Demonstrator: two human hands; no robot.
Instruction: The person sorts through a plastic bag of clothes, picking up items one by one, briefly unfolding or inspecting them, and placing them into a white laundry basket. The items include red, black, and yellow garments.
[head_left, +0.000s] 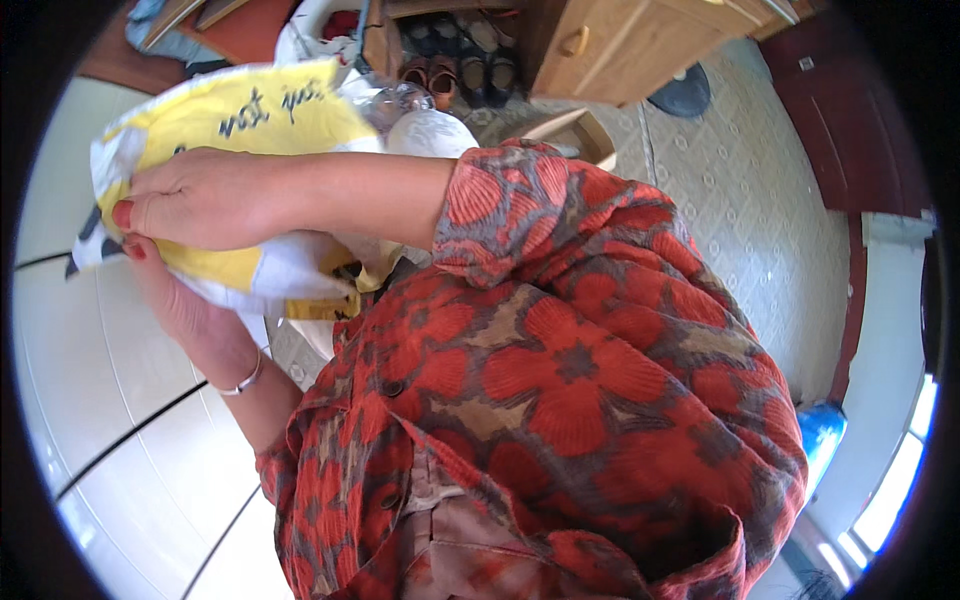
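Note:
A yellow and white printed cloth (255, 105) bearing dark writing hangs between my hands at the upper left. My right hand (206, 196) reaches across from the right and grips its left edge, the red-nailed thumb pressed against the fabric. Just below, my left hand (161, 289), with a bangle on the wrist, holds the same edge; its thumb almost meets the right one. Most of the left fingers are hidden behind the cloth. Lower folds of the fabric fall close to my red floral shirt (570, 367).
White tiled wall (97, 360) stands close on my left. Ahead are several shoes (472, 71) in a cubby beside a wooden cabinet (622, 49). An open box (581, 135) and a dark round object (681, 91) rest on the patterned floor (750, 172). A white bundle (429, 135) lies beyond my right forearm.

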